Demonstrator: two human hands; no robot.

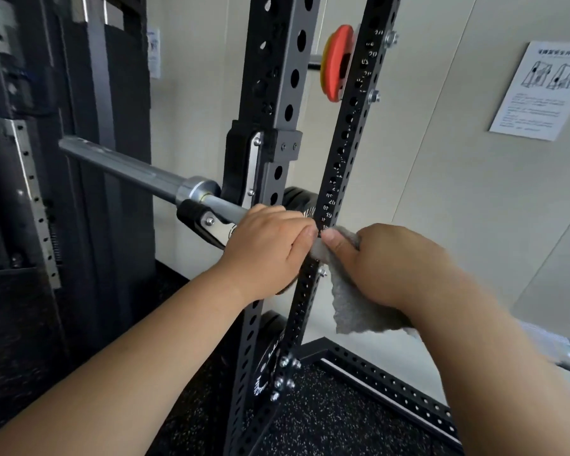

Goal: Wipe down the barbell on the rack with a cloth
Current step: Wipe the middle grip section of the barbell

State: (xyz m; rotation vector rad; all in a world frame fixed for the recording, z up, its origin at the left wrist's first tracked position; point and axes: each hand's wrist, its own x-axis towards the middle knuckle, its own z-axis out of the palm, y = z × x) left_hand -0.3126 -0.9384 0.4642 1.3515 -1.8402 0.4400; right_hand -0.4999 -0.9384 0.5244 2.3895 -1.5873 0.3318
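A steel barbell [135, 171] lies across the black rack [277, 103], resting in a J-hook [208, 222] beside the upright. Its sleeve points up and to the left; the shaft runs down to the right and shows again at the right edge. My left hand [264, 248] grips the shaft just right of the hook. My right hand [385, 261] holds a grey cloth [352, 307] wrapped over the shaft, touching the left hand's fingers. Part of the cloth hangs below the bar. Both hands hide the shaft under them.
A thin perforated upright [346, 153] crosses just behind my hands. An orange plate [336, 60] hangs on a peg high up, and black plates [300, 199] sit behind the rack. Dark machine panels [30, 159] fill the left. A poster [540, 90] hangs on the right wall.
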